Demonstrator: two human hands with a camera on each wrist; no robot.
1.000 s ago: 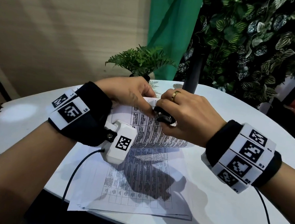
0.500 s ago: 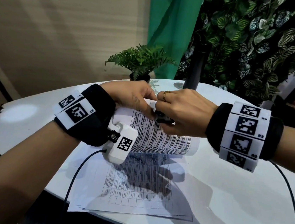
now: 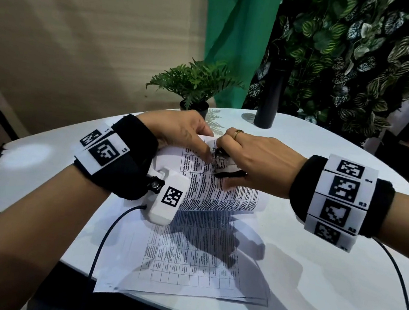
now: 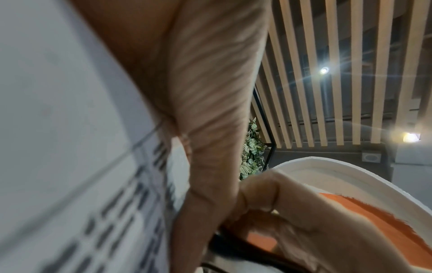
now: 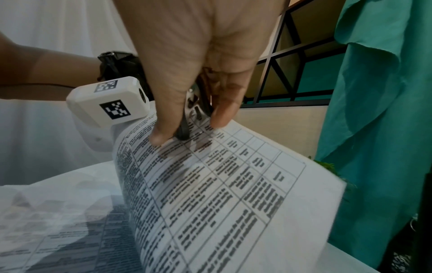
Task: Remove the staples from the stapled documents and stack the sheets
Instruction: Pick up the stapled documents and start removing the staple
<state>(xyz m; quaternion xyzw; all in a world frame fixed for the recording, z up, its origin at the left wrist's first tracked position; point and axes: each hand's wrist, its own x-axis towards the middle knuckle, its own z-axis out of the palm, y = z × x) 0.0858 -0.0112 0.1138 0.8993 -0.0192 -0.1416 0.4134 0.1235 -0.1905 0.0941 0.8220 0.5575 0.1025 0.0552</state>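
Observation:
A stapled document [image 3: 221,195] printed with tables is curled up off the white table [image 3: 336,284]. My left hand [image 3: 199,149] pinches its raised top corner. My right hand [image 3: 222,167] grips a black staple remover [image 3: 230,175] whose metal jaws sit on that same corner, beside the left fingertips. In the right wrist view, thumb and finger squeeze the staple remover [image 5: 195,109] down onto the document [image 5: 233,194]. The left wrist view is blurred, showing the document [image 4: 70,147] and the staple remover [image 4: 231,247]. The staple itself is hidden. Loose printed sheets [image 3: 186,260] lie flat underneath.
A small potted fern [image 3: 196,82] and a tall black bottle [image 3: 273,93] stand at the table's far edge. A green curtain and leafy wall rise behind. The flat sheets overhang the near table edge. Wrist camera cables trail across the table.
My right wrist has swung out to the right and turned while the remover stayed at the document's corner. The left hand keeps its hold on the corner.

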